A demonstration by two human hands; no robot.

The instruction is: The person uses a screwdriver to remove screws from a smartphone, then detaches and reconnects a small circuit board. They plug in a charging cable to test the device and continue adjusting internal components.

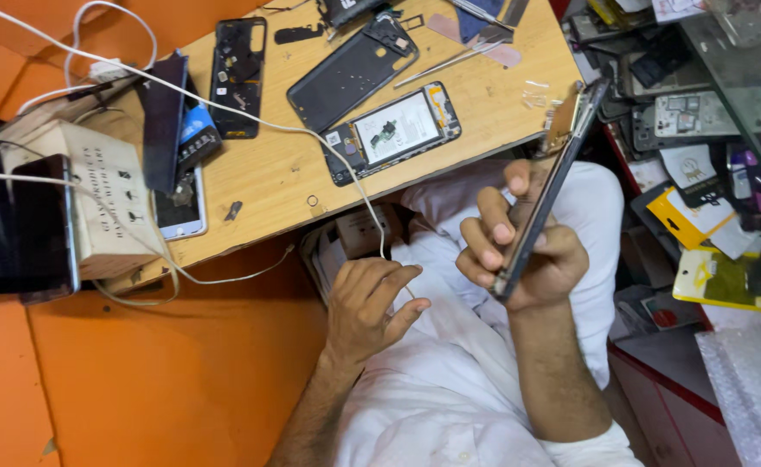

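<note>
right hand (532,255) grips a phone frame (546,186) edge-on; left hand (367,303) loosely open (yellow packets (722,277) right).

Counting the phones, parts and tools around the wooden desk (276,177).

One opened phone (395,131) lies on the desk with its insides showing; beside it, further up the desk, lie two black back covers, one large (352,71) and one narrow (240,78). Near the desk's left end lies one phone with a white frame (182,209), with one dark screen panel (163,121) leaning above it. One pair of metal tweezers (449,60) rests at the far edge. One white cable (224,108) runs across the top. One beige box (108,201) sits at the left corner. Off the desk's right end, two hands (372,307) (527,251) and one thin phone frame (549,186) held edge-on.
</note>
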